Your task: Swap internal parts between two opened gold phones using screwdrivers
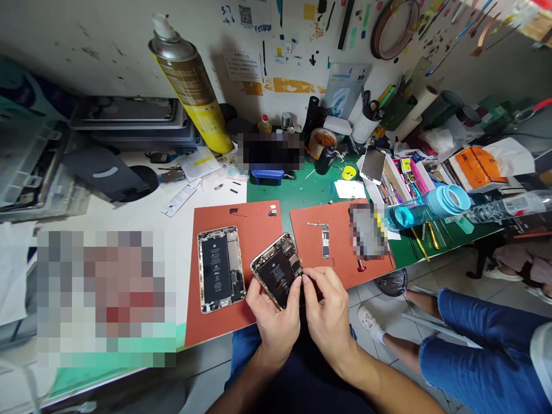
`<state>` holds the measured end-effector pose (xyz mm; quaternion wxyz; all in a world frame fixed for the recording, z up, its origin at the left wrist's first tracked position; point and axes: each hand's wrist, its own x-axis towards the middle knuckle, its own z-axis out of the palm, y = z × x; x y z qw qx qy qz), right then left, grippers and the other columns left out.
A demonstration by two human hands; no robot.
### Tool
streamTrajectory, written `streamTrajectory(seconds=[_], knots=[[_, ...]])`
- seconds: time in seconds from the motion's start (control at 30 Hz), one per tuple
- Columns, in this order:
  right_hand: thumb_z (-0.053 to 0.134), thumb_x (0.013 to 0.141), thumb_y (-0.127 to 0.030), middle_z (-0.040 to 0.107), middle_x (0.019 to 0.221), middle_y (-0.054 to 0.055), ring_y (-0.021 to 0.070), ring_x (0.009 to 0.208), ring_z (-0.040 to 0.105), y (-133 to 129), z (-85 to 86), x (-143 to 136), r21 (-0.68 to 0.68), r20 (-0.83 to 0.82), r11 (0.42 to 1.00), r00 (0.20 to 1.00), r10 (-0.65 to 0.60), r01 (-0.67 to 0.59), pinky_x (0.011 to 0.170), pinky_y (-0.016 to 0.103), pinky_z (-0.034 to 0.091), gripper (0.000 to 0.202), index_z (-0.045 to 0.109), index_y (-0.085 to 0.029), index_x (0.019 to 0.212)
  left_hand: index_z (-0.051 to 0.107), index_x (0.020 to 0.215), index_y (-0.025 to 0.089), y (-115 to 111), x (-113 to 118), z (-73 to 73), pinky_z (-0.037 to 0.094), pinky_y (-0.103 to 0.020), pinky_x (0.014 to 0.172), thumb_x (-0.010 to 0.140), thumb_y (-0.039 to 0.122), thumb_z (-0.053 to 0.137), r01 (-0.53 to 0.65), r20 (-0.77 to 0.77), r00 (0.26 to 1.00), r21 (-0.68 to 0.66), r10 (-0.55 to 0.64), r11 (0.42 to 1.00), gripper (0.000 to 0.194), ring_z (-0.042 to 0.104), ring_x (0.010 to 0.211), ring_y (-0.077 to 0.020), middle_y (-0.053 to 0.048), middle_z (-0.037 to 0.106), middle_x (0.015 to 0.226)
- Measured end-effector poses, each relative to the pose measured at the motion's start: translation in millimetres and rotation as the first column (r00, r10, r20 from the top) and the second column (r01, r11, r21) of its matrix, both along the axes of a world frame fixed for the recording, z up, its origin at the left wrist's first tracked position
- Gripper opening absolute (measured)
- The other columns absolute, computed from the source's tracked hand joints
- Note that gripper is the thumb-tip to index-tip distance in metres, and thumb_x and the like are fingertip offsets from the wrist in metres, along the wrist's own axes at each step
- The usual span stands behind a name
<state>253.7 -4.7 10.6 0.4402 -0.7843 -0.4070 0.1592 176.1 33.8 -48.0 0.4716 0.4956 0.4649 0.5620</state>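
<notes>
My left hand (276,322) is closed around an opened smartphone (276,273), its screen off and its black battery and circuit board exposed. The phone is tilted just above the mats. At its right edge, my right hand (330,310) has thumb and forefinger pinched together near the left thumb; what they pinch is too small to make out. A second opened phone (218,270) lies on the left red mat (254,218). On the right red mat (308,247) rests a narrow circuit board (325,240). Small parts (272,210) lie at the left mat's top.
A yellow spray can (194,86) stands at the back left, near stacked devices (133,115). To the right are a tool tray (397,178), a blue water bottle (431,207) and several screwdrivers (432,236). Another person's legs (466,345) are at the right.
</notes>
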Motion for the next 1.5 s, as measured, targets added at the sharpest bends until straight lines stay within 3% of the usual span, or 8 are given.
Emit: streamTrajectory(seconds=[0.13,0.53,0.8,0.97,1.2,1.37,1.5], knots=[[0.055,0.11,-0.023,0.075,0.099,0.006,0.0198,0.088,0.073,0.8,1.1,0.4,-0.016,-0.018,1.0,1.0,-0.013,0.013,0.077,0.03,0.058,0.022,0.077,-0.022,0.109,0.051,0.142,0.027,-1.0,-1.2,-0.9,0.064,-0.026,0.096,0.091,0.023,0.089,0.018,0.012,1.0,-0.02,-0.018,1.0,0.064,0.075,0.111,-0.0155,-0.006,0.069,0.132],[0.052,0.113,-0.031,0.07,0.093,0.003,0.0189,0.083,0.069,2.7,0.1,6.7,-0.071,-0.086,0.997,0.996,-0.038,0.032,0.075,0.03,0.052,0.025,0.069,-0.024,0.097,0.048,0.145,0.029,2.0,0.3,4.8,0.064,-0.026,0.096,0.09,0.026,0.089,0.019,0.034,0.999,-0.007,-0.019,1.0,0.069,0.076,0.109,-0.0152,-0.007,0.067,0.134],[0.056,0.111,-0.039,0.073,0.09,0.003,0.0188,0.079,0.067,0.7,-1.0,9.2,-0.07,-0.202,0.996,0.977,-0.064,0.051,0.07,0.03,0.052,0.025,0.07,-0.023,0.098,0.048,0.146,0.027,11.6,0.2,15.4,0.065,-0.029,0.096,0.085,0.035,0.094,0.018,0.038,0.999,-0.133,-0.013,0.991,0.076,0.077,0.112,-0.0184,-0.009,0.069,0.135],[0.06,0.109,-0.043,0.077,0.095,0.004,0.0196,0.083,0.072,-1.7,-3.0,14.0,-0.07,-0.316,0.997,0.947,-0.06,0.04,0.074,0.03,0.057,0.024,0.074,-0.023,0.106,0.048,0.15,0.028,17.3,-3.6,19.8,0.063,-0.031,0.103,0.085,0.039,0.093,0.088,0.062,0.995,-0.206,-0.077,0.974,0.079,0.074,0.124,-0.0215,-0.011,0.065,0.147],[0.06,0.109,-0.047,0.078,0.103,0.006,0.0203,0.088,0.072,-7.7,-0.8,20.3,-0.059,-0.321,0.997,0.945,-0.056,0.039,0.078,0.031,0.06,0.029,0.078,-0.023,0.11,0.047,0.156,0.029,20.0,-8.9,13.7,0.055,-0.037,0.119,0.091,0.044,0.088,0.151,0.079,0.988,-0.234,-0.136,0.96,0.078,0.06,0.149,-0.0271,-0.013,0.055,0.163],[0.066,0.105,-0.054,0.078,0.098,0.007,0.0204,0.08,0.072,-9.1,3.1,25.9,-0.049,-0.411,0.995,0.906,-0.097,0.085,0.069,0.031,0.062,0.036,0.078,-0.021,0.112,0.047,0.156,0.028,21.7,-8.9,12.5,0.056,-0.039,0.118,0.092,0.045,0.087,0.163,0.11,0.984,-0.233,-0.14,0.959,0.077,0.063,0.145,-0.0273,-0.015,0.057,0.161],[0.074,0.099,-0.058,0.081,0.101,0.009,0.0222,0.083,0.075,-9.3,13.1,46.0,-0.042,-0.395,0.989,0.907,-0.144,0.139,0.076,0.035,0.063,0.041,0.078,-0.02,0.113,0.045,0.157,0.025,13.1,-17.2,21.6,0.064,-0.046,0.108,0.092,0.045,0.086,0.283,0.236,0.948,-0.315,-0.214,0.906,0.079,0.074,0.131,-0.0301,-0.018,0.068,0.148]])
